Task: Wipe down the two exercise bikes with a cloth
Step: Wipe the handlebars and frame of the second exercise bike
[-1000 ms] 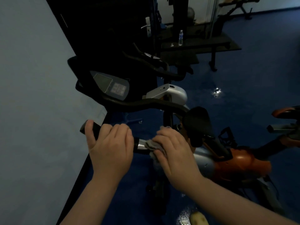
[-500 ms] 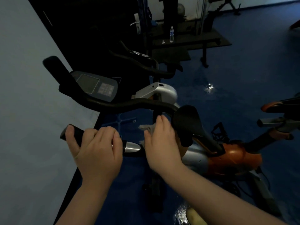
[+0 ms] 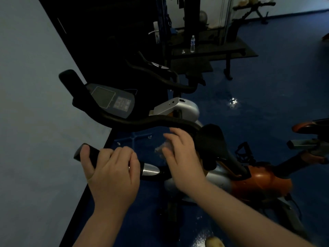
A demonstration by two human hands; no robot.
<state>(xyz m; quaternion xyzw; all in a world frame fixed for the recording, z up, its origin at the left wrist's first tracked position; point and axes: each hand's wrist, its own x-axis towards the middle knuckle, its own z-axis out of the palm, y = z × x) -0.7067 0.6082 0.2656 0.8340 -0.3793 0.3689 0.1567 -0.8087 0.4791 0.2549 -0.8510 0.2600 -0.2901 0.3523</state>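
The near exercise bike has an orange and silver body, black curved handlebars and a grey console. My left hand is wrapped around the bike's near black handle grip, beside its silver cap. My right hand presses a small grey cloth against the stem between the handlebars; most of the cloth is hidden under the palm. A second bike, silver-bodied with black bars, stands just behind the first.
A pale wall runs along the left, with a dark panel behind the bikes. A weight bench with a water bottle stands at the back. Another orange machine juts in from the right. The floor is shiny blue.
My right hand has slid with the cloth off the silver grip cap and up toward the stem under the handlebars. My left hand has stayed on the grip.
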